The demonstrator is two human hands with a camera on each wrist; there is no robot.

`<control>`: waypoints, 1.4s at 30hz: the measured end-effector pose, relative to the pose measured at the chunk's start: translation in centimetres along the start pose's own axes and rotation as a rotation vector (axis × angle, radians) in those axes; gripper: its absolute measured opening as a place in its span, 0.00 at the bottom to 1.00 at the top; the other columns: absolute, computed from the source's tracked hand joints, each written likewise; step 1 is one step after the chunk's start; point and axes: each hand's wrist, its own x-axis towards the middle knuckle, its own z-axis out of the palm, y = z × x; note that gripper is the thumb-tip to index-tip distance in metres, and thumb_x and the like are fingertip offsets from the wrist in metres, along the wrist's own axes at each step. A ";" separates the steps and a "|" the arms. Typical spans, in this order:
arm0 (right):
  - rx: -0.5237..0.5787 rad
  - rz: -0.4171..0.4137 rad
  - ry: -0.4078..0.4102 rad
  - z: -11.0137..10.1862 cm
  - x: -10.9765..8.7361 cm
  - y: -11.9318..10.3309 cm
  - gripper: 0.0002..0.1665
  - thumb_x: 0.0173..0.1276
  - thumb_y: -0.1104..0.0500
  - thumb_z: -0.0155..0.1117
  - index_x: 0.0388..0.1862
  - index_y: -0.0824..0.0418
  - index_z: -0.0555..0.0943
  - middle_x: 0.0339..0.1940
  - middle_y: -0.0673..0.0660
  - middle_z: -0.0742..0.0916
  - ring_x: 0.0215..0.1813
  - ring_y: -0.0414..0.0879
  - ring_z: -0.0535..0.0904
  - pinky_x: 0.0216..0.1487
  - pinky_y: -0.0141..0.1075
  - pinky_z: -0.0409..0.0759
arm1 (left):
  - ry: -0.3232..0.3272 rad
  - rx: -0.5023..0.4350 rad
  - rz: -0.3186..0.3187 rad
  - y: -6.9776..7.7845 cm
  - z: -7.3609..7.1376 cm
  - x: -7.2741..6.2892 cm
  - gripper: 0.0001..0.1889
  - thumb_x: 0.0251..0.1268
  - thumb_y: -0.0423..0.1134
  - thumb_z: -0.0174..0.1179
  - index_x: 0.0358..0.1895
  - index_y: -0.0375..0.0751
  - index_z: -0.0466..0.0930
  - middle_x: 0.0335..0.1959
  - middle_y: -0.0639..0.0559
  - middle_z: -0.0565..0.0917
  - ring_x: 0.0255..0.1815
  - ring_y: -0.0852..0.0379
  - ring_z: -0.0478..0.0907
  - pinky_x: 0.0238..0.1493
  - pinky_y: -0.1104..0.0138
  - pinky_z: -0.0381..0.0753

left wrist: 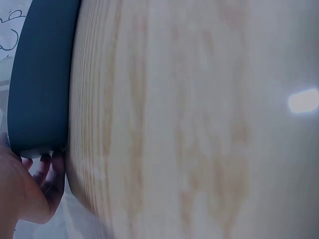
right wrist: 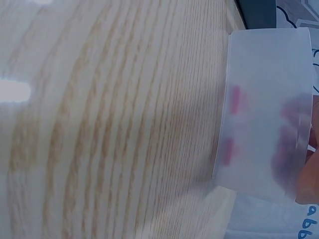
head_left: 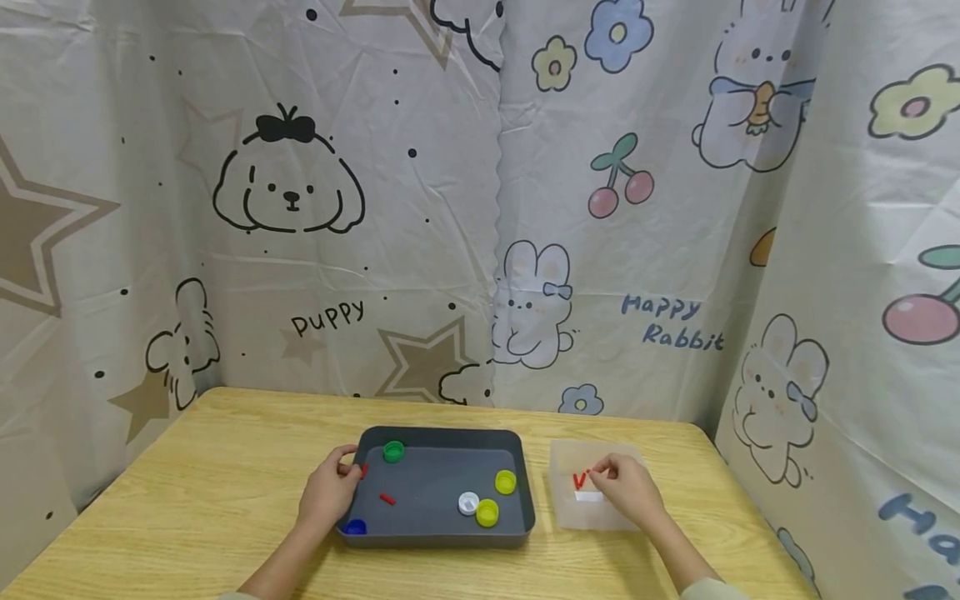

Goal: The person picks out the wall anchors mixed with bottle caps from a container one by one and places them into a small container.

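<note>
At the left wall of a dark grey tray [head_left: 442,541], my left hand [head_left: 328,492] grips the rim; the left wrist view shows its fingers curled at the tray's end [left wrist: 40,99]. Inside the tray lie a green cap [head_left: 393,452], a blue cap [head_left: 355,527], a white cap [head_left: 468,503], two yellow caps [head_left: 487,513] and a short red stick [head_left: 387,499]. Another red stick [head_left: 364,471] shows beside my left fingertips. My right hand [head_left: 626,487] reaches into a translucent box [head_left: 564,508], pinching a small red stick [head_left: 588,472] mostly hidden by the fingertips.
Two more red sticks [head_left: 579,481] and a white strip [head_left: 588,496] are in the translucent box. Tray and box stand side by side on a wood-grain table [head_left: 187,483], with a narrow gap between. Printed cloth [head_left: 420,275] hangs behind and at both sides.
</note>
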 end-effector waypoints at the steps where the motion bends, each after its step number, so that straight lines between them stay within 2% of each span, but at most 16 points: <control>1: 0.000 -0.002 0.002 0.0 0.0 0.0 0.05 0.59 0.59 0.63 0.29 0.59 0.81 0.18 0.50 0.75 0.21 0.40 0.67 0.22 0.32 0.63 | -0.001 0.001 0.000 0.0 0.0 0.0 0.22 0.64 0.38 0.51 0.61 0.38 0.70 0.36 0.45 0.80 0.31 0.54 0.75 0.27 0.66 0.67; 10: 0.019 -0.011 0.009 -0.2 0.1 -0.1 0.03 0.58 0.61 0.63 0.29 0.61 0.81 0.19 0.50 0.76 0.23 0.41 0.67 0.24 0.31 0.64 | 0.005 0.003 0.006 0.0 -0.1 0.0 0.22 0.64 0.38 0.51 0.61 0.38 0.70 0.36 0.44 0.80 0.31 0.54 0.75 0.27 0.66 0.67; 18: 0.031 -0.057 0.008 -0.5 0.6 -1.1 0.03 0.60 0.61 0.63 0.31 0.61 0.81 0.25 0.52 0.78 0.29 0.42 0.68 0.29 0.33 0.66 | 0.006 0.006 0.001 0.1 -0.3 0.0 0.22 0.63 0.38 0.51 0.60 0.39 0.70 0.37 0.44 0.81 0.32 0.53 0.76 0.28 0.66 0.68; 27: 0.078 -0.098 -0.010 0.1 1.1 -3.8 0.03 0.59 0.62 0.63 0.30 0.60 0.81 0.22 0.52 0.78 0.23 0.41 0.69 0.25 0.32 0.67 | 0.009 0.013 -0.004 -0.1 -0.2 0.1 0.22 0.63 0.38 0.51 0.60 0.38 0.70 0.37 0.44 0.81 0.32 0.53 0.76 0.28 0.66 0.68; 42: 0.047 -0.189 -0.033 2.0 1.6 -8.4 0.03 0.59 0.59 0.64 0.29 0.58 0.80 0.25 0.52 0.78 0.26 0.42 0.68 0.25 0.33 0.67 | 0.022 0.011 0.003 0.2 -0.1 -0.3 0.21 0.63 0.38 0.52 0.60 0.39 0.71 0.37 0.45 0.83 0.34 0.52 0.79 0.29 0.65 0.70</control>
